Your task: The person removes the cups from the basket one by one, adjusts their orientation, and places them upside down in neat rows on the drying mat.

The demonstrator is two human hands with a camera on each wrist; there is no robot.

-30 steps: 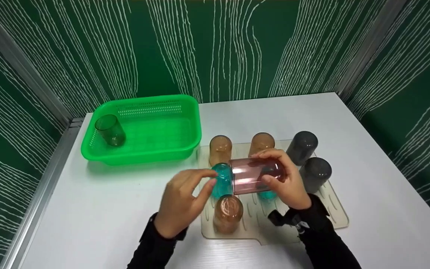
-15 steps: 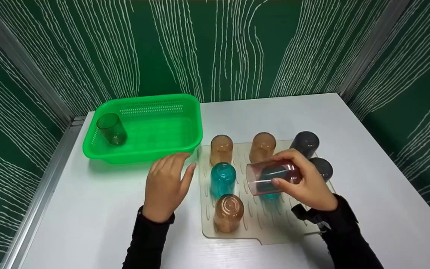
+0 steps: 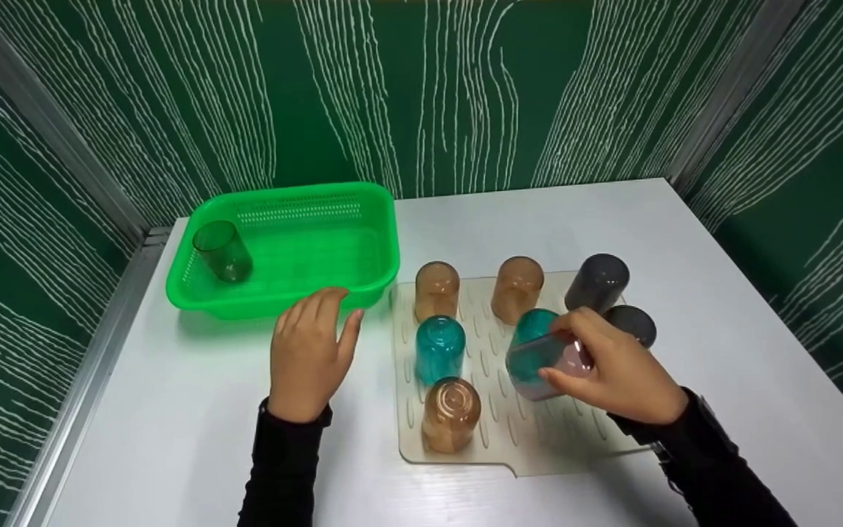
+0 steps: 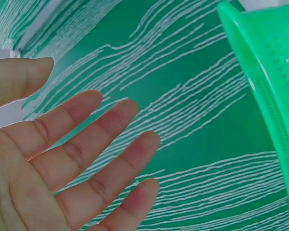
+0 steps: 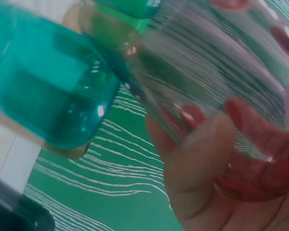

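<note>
In the head view my right hand (image 3: 615, 366) grips a transparent pink cup (image 3: 527, 380) near its base end. The cup is tilted, its mouth low and to the left over the drying mat (image 3: 498, 446). It overlaps an upturned teal cup (image 3: 536, 320) just behind. From the right wrist the pink cup (image 5: 197, 57) spans thumb and fingers, with a teal cup (image 5: 48, 82) beside it. My left hand (image 3: 308, 359) hovers left of the mat, holding nothing; its fingers (image 4: 118, 166) are spread and nearly straight in the left wrist view.
Another teal cup (image 3: 440, 351), several brown cups (image 3: 451, 417) and two dark grey cups (image 3: 597, 285) stand upside down on the mat. At the back left, a green plastic basket (image 3: 282, 296) holds one dark green-looking cup (image 3: 224, 252). Green patterned walls (image 3: 451, 95) enclose the table.
My right hand has carried the pink cup rightward, away from the left teal cup, and tipped its mouth downward. My left hand has drawn back left from the cups.
</note>
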